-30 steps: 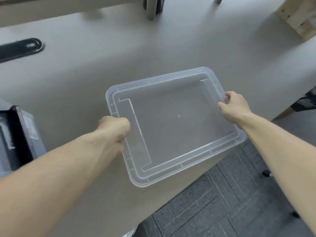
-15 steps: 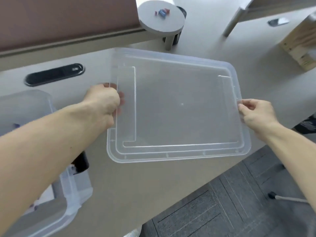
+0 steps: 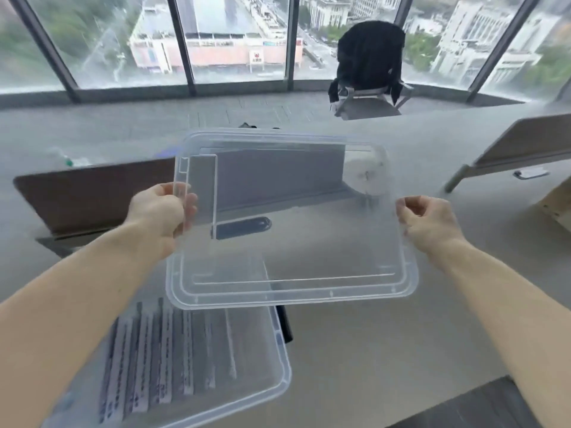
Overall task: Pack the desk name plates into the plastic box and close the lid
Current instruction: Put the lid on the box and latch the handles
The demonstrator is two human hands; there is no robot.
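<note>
Gripping the clear lid [image 3: 302,242] at its nine and three o'clock edges, left hand [image 3: 157,211] and right hand [image 3: 428,222] hold it aloft — the plastic box [image 3: 278,366] with upright name plates [image 3: 160,359] sits on the desk [image 3: 386,344] toward seven o'clock.

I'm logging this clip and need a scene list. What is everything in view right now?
lid: one, clear, held in the air over the desk
box: one, clear, lower left on the desk, open
name plates: several, grey, standing in rows inside the box
desk: one, beige
divider: one, brown, left
chair: one, black, by the windows
left hand: grips the lid's left edge
right hand: grips the lid's right edge
</note>
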